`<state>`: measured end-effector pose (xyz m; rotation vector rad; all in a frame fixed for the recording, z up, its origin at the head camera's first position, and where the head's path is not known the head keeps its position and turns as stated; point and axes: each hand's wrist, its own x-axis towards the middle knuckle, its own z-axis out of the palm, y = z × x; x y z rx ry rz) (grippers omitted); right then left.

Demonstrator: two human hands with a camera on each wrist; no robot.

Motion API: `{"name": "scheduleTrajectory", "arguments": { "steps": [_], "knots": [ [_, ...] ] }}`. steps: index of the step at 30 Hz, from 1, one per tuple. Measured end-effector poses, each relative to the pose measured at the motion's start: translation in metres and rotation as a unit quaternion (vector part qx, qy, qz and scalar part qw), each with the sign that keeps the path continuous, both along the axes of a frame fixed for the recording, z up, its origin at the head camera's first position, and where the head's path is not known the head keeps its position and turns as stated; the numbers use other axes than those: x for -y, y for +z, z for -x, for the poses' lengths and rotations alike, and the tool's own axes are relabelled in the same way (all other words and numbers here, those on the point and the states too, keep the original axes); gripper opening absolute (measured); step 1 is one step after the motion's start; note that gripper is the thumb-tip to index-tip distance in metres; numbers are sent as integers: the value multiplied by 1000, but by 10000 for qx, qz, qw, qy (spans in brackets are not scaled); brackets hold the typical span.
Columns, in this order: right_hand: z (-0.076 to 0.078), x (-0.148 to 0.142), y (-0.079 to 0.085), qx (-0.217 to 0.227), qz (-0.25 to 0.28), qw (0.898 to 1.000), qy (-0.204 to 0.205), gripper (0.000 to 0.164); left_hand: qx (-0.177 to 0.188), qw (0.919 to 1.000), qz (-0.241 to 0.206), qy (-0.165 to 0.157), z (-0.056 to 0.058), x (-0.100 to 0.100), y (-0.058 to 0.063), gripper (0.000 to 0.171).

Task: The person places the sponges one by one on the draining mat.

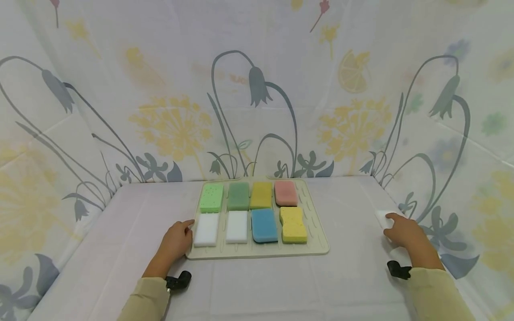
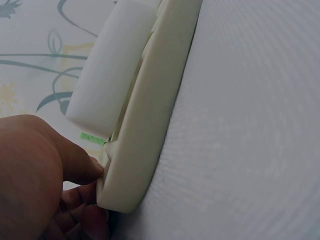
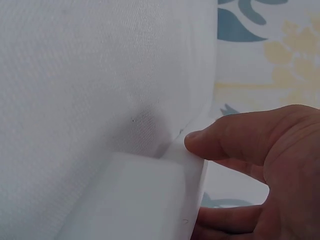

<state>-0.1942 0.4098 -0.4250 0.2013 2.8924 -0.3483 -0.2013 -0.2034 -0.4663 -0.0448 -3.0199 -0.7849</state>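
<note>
A cream ribbed tray (image 1: 317,238) lies on the white cloth, bearing two rows of sponges. At the tray's left edge my left hand (image 1: 176,240) pinches the rim, its thumb on top in the left wrist view, close to a white sponge (image 2: 107,70). Far to the right, my right hand (image 1: 403,232) holds a white sponge (image 1: 383,218) between thumb and fingers, near the side cloth. Below it in the right wrist view sits another white block (image 3: 135,200), partly cut off by the frame.
On the tray's back row are a light green sponge (image 1: 211,198), a dark green one (image 1: 238,196), a yellow one (image 1: 261,195) and a pink one (image 1: 286,193). In front stand white sponges, a blue one (image 1: 264,225) and a notched yellow one (image 1: 293,225). Flower-printed cloth (image 1: 257,125) hangs behind and alongside.
</note>
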Motion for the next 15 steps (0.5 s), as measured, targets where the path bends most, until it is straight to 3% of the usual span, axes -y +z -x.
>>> {"name": "scheduleTrajectory", "arguments": {
  "steps": [15],
  "knots": [
    [0, 0, 0, -135, 33, 9999, 34, 61, 2, 10000, -21, 10, -1, 0, 1, 40]
  ]
}}
